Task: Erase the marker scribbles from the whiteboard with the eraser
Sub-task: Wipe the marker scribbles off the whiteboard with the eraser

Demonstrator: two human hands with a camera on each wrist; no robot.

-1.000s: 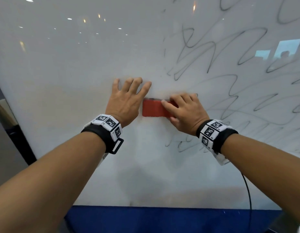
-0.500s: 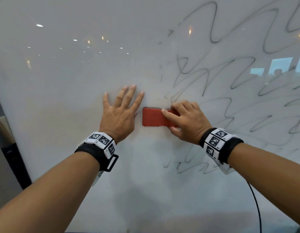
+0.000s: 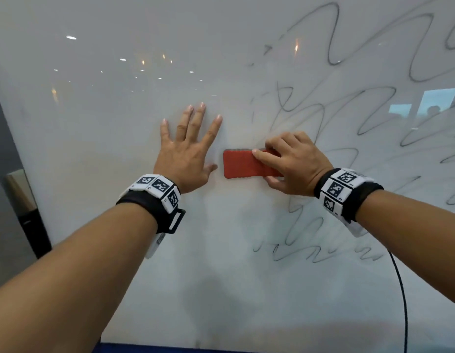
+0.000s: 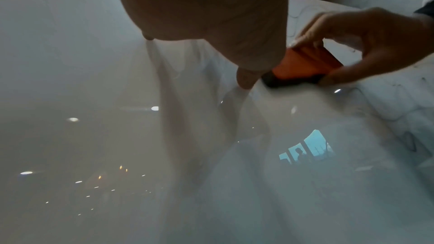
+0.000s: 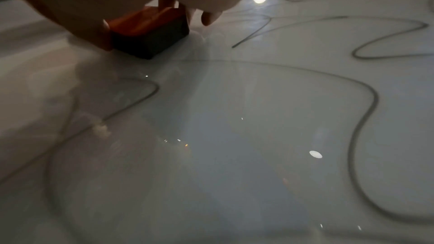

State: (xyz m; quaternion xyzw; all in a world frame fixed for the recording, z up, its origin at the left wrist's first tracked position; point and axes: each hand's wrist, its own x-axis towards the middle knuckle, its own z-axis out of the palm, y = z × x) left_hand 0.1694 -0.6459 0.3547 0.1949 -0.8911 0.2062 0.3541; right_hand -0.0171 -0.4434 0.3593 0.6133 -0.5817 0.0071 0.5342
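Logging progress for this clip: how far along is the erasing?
Done: the whiteboard left of the eraser shows no marks. In hand: the right hand grips the eraser against the board at the edge of the scribbles, while the left hand rests flat beside it. Left: lines still cover the right side, above and below the eraser. Well under half looks cleared.

A grey wall (image 3: 2, 159) stood at the left edge, with a tan-topped dark post (image 3: 27, 212) leaning beside it. A blue strip (image 3: 170, 349) ran along the bottom, and a black cable (image 3: 402, 296) hung at the right. Ceiling lights (image 3: 71, 37) and a bright window (image 3: 438, 103) showed as reflections.
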